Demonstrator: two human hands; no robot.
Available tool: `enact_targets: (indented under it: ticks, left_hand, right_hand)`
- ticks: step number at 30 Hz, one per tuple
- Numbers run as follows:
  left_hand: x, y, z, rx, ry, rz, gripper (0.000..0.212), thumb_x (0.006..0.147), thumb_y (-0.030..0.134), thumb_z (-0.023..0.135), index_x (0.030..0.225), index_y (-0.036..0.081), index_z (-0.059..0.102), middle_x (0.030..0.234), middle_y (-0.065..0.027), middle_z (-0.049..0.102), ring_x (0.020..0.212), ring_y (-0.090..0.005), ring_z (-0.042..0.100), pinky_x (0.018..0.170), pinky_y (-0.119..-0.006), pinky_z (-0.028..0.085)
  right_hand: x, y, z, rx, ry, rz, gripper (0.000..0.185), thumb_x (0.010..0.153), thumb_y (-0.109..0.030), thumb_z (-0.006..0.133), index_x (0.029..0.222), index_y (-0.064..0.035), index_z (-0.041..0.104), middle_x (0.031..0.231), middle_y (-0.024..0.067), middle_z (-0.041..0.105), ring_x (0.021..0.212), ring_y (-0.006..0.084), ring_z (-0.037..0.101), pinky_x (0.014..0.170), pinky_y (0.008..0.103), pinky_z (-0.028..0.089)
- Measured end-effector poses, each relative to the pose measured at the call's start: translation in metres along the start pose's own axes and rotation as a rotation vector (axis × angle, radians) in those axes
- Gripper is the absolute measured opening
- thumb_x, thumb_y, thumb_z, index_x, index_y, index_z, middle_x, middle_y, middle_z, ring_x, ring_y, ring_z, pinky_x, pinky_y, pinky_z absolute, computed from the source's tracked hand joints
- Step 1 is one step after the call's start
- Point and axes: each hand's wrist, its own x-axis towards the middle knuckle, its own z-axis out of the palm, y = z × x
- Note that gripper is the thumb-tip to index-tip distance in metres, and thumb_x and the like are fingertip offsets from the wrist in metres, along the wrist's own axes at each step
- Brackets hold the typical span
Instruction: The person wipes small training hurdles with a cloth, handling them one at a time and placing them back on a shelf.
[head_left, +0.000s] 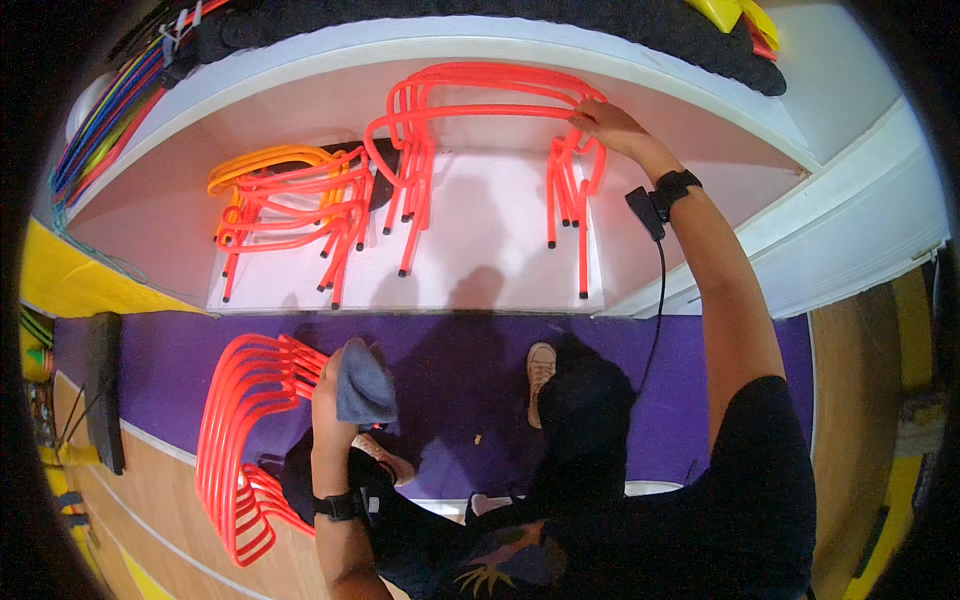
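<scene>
My right hand grips the upper right corner of a red tubular training hurdle. That hurdle is the front one of several tall red hurdles nested on the white shelf, their black-capped feet pointing down. In my left hand is a bunched grey-blue cloth, held up over the purple floor. Close beside that hand, a row of red hurdles stands nested on the floor. Lower red hurdles and orange ones sit at the shelf's left.
Above, another shelf edge carries black fabric and yellow items. Coloured hoops hang at the left. A black cable trails from my right wrist. My shoes stand on the purple floor. A black padded block lies left.
</scene>
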Motion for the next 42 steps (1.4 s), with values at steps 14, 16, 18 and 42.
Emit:
enact_targets:
  ticks: [14,16,18,42]
  left_hand:
    - [0.006,0.003,0.001,0.076,-0.071,-0.151,0.044,0.077,0.017,0.061,0.117,0.001,0.054,0.11,-0.0225,0.059,0.1,-0.0389,0.059,0.084,-0.04,0.048]
    - [0.012,0.009,0.002,0.107,-0.087,-0.176,0.043,0.077,0.017,0.061,0.116,0.001,0.055,0.109,-0.0225,0.06,0.1,-0.0389,0.059,0.084,-0.04,0.048]
    - [0.012,0.011,0.001,0.115,-0.074,-0.181,0.042,0.077,0.017,0.061,0.116,0.002,0.056,0.109,-0.0223,0.06,0.1,-0.0386,0.059,0.084,-0.039,0.048]
    - [0.031,0.021,0.011,0.106,-0.191,-0.218,0.04,0.08,0.016,0.056,0.117,0.003,0.052,0.105,-0.0209,0.06,0.097,-0.0386,0.059,0.082,-0.04,0.048]
  right_hand:
    - [0.032,0.064,0.047,0.019,0.167,0.093,0.037,0.092,-0.032,0.048,0.111,-0.0017,0.058,0.107,0.0231,0.06,0.102,0.0381,0.055,0.087,0.0442,0.042]
    - [0.036,0.082,0.056,-0.026,0.31,0.044,0.037,0.092,-0.031,0.048,0.111,-0.0006,0.058,0.107,0.0235,0.06,0.102,0.0383,0.055,0.088,0.0439,0.042]
    - [0.045,0.084,0.06,-0.059,0.447,-0.052,0.039,0.092,-0.03,0.049,0.116,0.0005,0.056,0.11,0.024,0.059,0.106,0.0377,0.054,0.092,0.0425,0.041]
    - [0.086,0.151,0.111,-0.234,0.609,0.087,0.067,0.082,-0.022,0.062,0.135,0.005,0.029,0.131,0.0268,0.04,0.123,0.0384,0.039,0.104,0.0445,0.033]
